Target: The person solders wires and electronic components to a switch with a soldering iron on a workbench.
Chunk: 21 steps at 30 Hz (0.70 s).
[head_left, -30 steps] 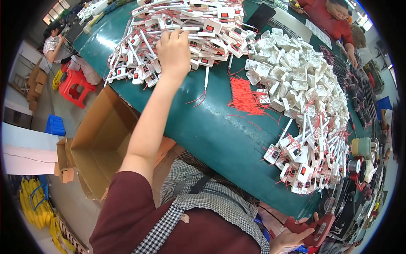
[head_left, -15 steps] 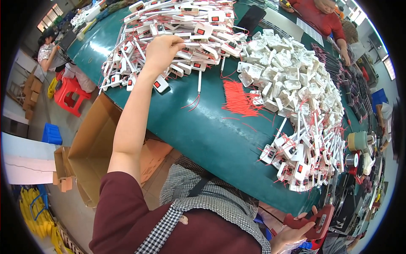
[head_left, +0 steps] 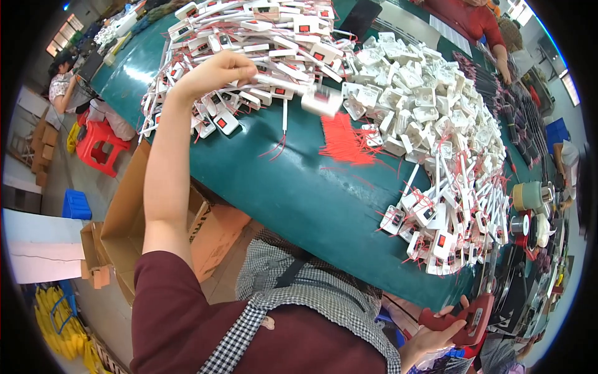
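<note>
Your left hand [head_left: 227,70] had its thumb and fingers pinched on the stem of a white switch piece [head_left: 321,100], box end out to the right, above the worktop [head_left: 268,187] near the red wire bundle [head_left: 346,142]. Holding by the stem probably kept the box unobstructed. Box was blurred, so couldn't tell whether it touched anything below. Big switch pile [head_left: 261,51] lay beyond your hand, white shell heap [head_left: 430,103] to its right, smaller switch cluster [head_left: 443,234] nearer your right side; grouped by kind, likely for easy reach. Left forearm ran up the view, wrist bent rightward. Right hand [head_left: 439,333] sat low beside the worktop's edge, fingers wrapped around a dark red tool [head_left: 478,316], presumably clear of the piles.
</note>
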Motion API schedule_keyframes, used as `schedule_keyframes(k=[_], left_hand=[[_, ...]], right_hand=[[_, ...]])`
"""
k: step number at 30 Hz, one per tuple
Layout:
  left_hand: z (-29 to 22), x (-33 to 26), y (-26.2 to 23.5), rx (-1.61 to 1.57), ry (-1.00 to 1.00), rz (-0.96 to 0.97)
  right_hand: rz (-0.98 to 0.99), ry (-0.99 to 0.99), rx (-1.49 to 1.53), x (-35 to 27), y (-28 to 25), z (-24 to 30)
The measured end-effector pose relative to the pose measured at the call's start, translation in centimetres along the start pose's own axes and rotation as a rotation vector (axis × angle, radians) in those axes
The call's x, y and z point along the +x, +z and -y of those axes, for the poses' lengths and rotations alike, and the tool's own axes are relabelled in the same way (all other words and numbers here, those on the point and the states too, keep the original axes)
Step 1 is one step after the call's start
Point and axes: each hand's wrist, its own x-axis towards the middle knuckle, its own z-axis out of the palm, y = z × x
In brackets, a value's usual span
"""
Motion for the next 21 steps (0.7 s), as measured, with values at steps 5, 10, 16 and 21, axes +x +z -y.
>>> schedule_keyframes(k=[5, 10, 16, 21], left_hand=[[-2.0, -2.0, 7.4, 0.341, 0.283, 0.404], [-2.5, -4.2, 12.4, 0.688, 0.176, 0.255], [-5.7, -8.1, 19.2, 0.338, 0.41, 0.058], [-5.4, -10.2, 23.1, 0.372, 0.395, -0.043]], right_hand=[[-0.034, 0.087, 0.003, 0.2, 0.7, 0.4], [0.006, 0.04, 0.063, 0.2, 1.3, -0.1], [0.051, 0.047, 0.01, -0.1, 0.9, 0.5], [0.095, 0.13, 0.058, -0.5, 0.9, 0.2]])
